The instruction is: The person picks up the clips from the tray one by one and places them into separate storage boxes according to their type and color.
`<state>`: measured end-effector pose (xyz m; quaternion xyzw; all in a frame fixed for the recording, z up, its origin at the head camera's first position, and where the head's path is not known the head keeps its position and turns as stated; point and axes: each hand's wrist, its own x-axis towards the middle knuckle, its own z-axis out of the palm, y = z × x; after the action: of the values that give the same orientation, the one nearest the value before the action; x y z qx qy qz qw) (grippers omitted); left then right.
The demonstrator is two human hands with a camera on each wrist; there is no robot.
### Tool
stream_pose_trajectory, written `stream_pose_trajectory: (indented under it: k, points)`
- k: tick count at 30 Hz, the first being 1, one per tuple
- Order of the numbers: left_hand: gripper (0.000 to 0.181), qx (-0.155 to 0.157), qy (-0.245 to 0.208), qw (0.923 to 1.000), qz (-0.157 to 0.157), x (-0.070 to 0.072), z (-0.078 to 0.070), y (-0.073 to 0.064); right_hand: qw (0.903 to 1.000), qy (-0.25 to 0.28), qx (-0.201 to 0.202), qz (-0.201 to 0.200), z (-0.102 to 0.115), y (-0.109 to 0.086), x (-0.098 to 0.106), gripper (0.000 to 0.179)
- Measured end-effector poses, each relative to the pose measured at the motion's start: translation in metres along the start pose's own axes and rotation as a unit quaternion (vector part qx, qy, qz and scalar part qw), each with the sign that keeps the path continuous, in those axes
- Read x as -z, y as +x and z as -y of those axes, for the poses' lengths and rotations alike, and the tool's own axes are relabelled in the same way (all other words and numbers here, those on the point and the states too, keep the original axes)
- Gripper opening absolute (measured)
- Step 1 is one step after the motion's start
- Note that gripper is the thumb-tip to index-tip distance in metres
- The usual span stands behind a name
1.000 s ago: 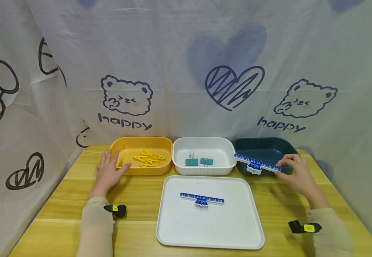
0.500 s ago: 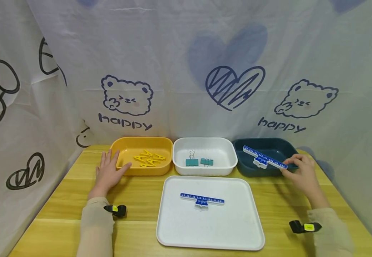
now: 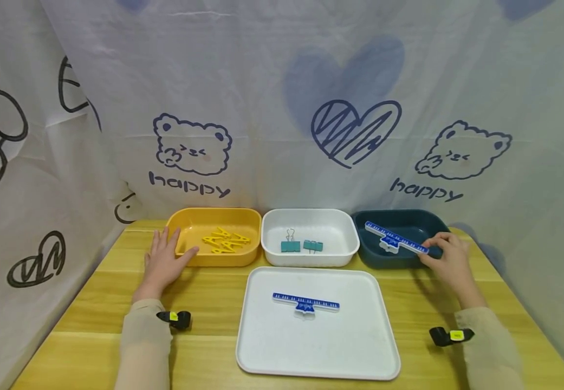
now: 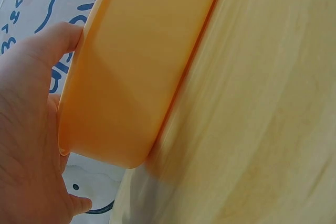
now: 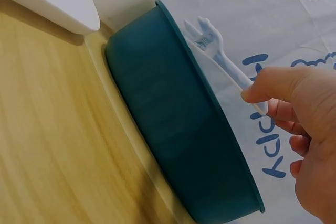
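My right hand [image 3: 451, 264] pinches the right end of a long blue-and-white ruler clip [image 3: 391, 238] between thumb and fingers. The clip slants above the dark teal bin [image 3: 376, 260]; the right wrist view shows it over the rim. A second ruler clip [image 3: 306, 302] lies on the white tray [image 3: 321, 352]. At the far left, my left hand [image 3: 163, 265] rests against the yellow bin [image 3: 181, 216], fingers spread at its left side and thumb at the front rim. Inside that bin lie several yellow clothespins [image 3: 225, 241].
Between the two coloured bins stands a white bin [image 3: 311, 260] with two teal binder clips [image 3: 290, 246] in it. A printed white cloth [image 3: 272, 108] hangs right behind the bins. Tray and bins stand on a wooden table [image 3: 203, 325].
The ruler clip in my right hand has swung from in front of the teal bin to a slant over it, its left end raised. My left hand stays in place.
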<state>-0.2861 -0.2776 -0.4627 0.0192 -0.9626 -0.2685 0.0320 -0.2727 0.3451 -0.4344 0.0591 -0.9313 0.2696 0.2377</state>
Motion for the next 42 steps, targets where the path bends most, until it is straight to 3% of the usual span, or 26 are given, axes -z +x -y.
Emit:
stream_pose_trajectory:
  k: [12,23,30,37,42]
  points:
    - [0.092,-0.002,-0.002,1.0,-0.007,0.002,-0.004,0.001,0.9977,-0.016,0.036,0.056,-0.009,0.016,0.0,0.017]
    - [0.091,-0.001,-0.002,0.9999,-0.01,0.001,-0.003,0.0,0.991,-0.033,0.021,0.128,-0.016,0.03,0.006,0.016]
    - [0.093,0.001,-0.003,1.0,-0.002,0.001,-0.001,-0.001,0.9827,-0.051,0.005,0.178,-0.018,0.038,0.009,0.017]
    - [0.094,0.004,-0.003,1.0,0.003,0.002,-0.002,-0.001,0.9747,-0.078,0.023,0.208,-0.021,0.047,0.008,0.017]
    - [0.094,0.006,0.0,1.0,0.001,0.002,-0.002,-0.001,0.9687,-0.081,0.011,0.234,-0.02,0.056,0.006,0.015]
